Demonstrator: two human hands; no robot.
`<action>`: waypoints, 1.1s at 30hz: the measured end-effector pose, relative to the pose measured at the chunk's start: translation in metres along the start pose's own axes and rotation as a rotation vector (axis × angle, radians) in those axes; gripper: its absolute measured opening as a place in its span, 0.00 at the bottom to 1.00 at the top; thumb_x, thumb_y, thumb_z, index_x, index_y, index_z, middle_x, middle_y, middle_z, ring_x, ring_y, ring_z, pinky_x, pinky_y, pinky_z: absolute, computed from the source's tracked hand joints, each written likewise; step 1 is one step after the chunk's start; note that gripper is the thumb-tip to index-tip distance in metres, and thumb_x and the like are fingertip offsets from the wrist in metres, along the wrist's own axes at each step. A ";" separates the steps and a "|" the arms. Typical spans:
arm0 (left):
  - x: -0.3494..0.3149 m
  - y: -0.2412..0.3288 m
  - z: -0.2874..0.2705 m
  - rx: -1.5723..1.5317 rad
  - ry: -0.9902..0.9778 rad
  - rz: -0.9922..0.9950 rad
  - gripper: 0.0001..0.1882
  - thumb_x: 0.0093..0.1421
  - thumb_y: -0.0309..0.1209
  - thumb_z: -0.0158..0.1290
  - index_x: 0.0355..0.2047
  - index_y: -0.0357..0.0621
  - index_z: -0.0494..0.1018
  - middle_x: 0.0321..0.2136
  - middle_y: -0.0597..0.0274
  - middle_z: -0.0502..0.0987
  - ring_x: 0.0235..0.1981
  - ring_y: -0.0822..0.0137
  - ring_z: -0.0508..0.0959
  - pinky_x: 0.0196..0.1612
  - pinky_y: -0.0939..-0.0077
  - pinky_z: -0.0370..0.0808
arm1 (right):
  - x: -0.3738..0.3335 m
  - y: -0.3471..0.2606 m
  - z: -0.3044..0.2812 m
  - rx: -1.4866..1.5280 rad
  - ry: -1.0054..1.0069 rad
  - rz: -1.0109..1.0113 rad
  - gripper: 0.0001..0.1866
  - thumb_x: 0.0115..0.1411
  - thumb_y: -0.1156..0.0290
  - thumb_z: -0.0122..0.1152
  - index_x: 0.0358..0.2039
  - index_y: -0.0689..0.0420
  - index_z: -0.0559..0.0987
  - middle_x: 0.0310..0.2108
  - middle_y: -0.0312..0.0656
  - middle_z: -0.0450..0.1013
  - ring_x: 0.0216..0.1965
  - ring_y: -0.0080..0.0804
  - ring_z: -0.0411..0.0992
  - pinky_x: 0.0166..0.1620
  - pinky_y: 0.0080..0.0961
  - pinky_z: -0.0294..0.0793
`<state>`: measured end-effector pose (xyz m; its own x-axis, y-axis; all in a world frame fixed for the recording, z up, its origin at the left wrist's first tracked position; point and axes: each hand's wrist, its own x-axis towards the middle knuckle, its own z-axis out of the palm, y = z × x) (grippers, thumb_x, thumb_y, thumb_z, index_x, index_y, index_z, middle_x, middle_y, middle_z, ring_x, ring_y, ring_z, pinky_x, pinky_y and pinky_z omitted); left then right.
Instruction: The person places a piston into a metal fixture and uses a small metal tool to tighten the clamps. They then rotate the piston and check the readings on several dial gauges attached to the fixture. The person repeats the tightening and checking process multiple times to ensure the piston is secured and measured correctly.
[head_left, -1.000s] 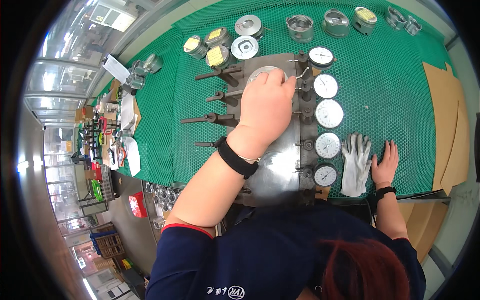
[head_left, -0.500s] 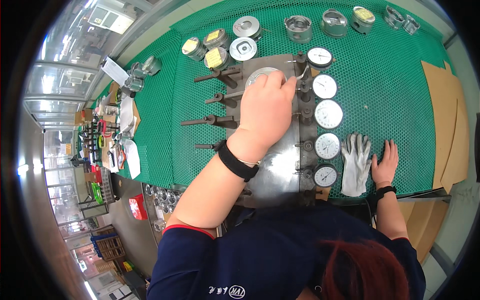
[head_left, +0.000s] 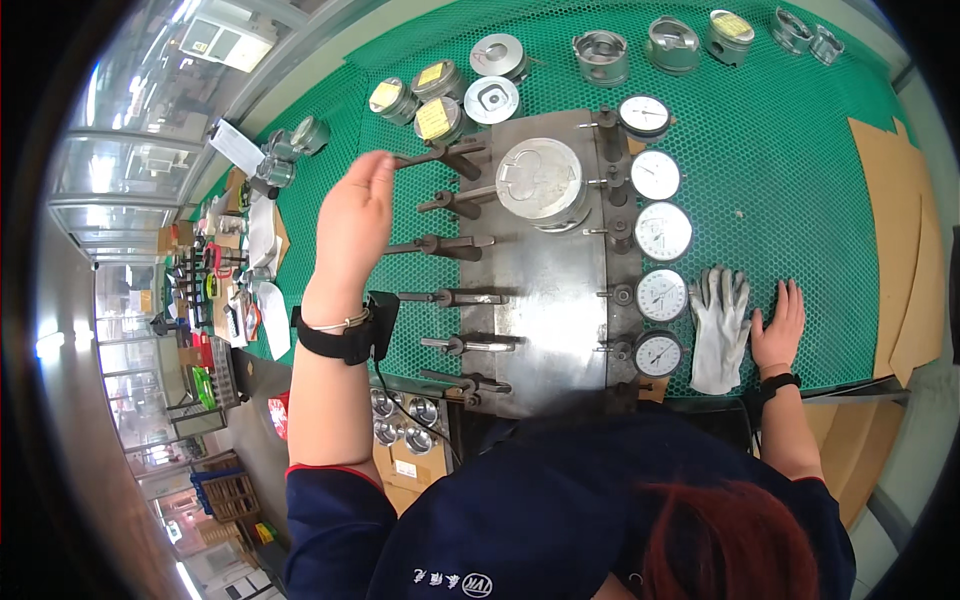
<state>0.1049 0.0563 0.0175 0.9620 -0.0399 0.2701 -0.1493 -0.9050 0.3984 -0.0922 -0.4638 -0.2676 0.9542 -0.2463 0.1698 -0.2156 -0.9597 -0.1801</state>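
My left hand point(head_left: 355, 215) is at the outer end of the uppermost metal rod point(head_left: 425, 157) on the left side of the gauge fixture, its fingers closed together at the rod's tip. A round metal piston point(head_left: 540, 182) stands on the fixture's steel plate point(head_left: 545, 300), between the rods and the dial gauges. Several white-faced dial gauges point(head_left: 663, 230) line the plate's right side. My right hand point(head_left: 778, 325) lies flat on the green mat, fingers stretched out. Just left of it is a pale work glove point(head_left: 720, 330).
Several pistons, some with yellow labels point(head_left: 433, 118), stand behind the fixture. Brown cardboard sheets point(head_left: 890, 240) lie at the right edge. More rods point(head_left: 455, 297) stick out leftward from the plate. A black cable point(head_left: 400, 405) hangs from my left wristband.
My left hand has let go of the piston on the plate and moved left to the end of the uppermost rod. The right hand stays in place.
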 end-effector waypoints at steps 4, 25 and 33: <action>-0.002 0.006 0.009 0.036 -0.280 -0.256 0.18 0.70 0.41 0.49 0.48 0.43 0.80 0.28 0.56 0.81 0.32 0.64 0.79 0.40 0.70 0.74 | -0.001 0.000 0.000 -0.013 0.005 -0.001 0.38 0.58 0.64 0.61 0.68 0.58 0.62 0.70 0.50 0.56 0.71 0.53 0.52 0.71 0.49 0.51; 0.005 -0.042 0.025 -0.435 -0.509 -0.230 0.16 0.70 0.35 0.48 0.50 0.42 0.80 0.40 0.59 0.81 0.45 0.68 0.76 0.53 0.71 0.70 | 0.000 -0.002 -0.002 -0.026 -0.009 0.001 0.37 0.59 0.63 0.59 0.67 0.58 0.62 0.70 0.50 0.56 0.71 0.53 0.52 0.71 0.49 0.50; 0.008 -0.090 0.008 0.406 -0.377 0.381 0.16 0.53 0.28 0.58 0.44 0.43 0.77 0.44 0.54 0.77 0.48 0.50 0.74 0.54 0.58 0.70 | 0.000 -0.003 -0.002 -0.018 -0.009 -0.009 0.38 0.58 0.63 0.60 0.68 0.57 0.62 0.70 0.50 0.56 0.71 0.53 0.52 0.71 0.50 0.50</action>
<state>0.1283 0.1342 -0.0226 0.8841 -0.4666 -0.0272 -0.4674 -0.8829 -0.0450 -0.0916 -0.4616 -0.2652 0.9579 -0.2364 0.1626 -0.2106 -0.9642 -0.1612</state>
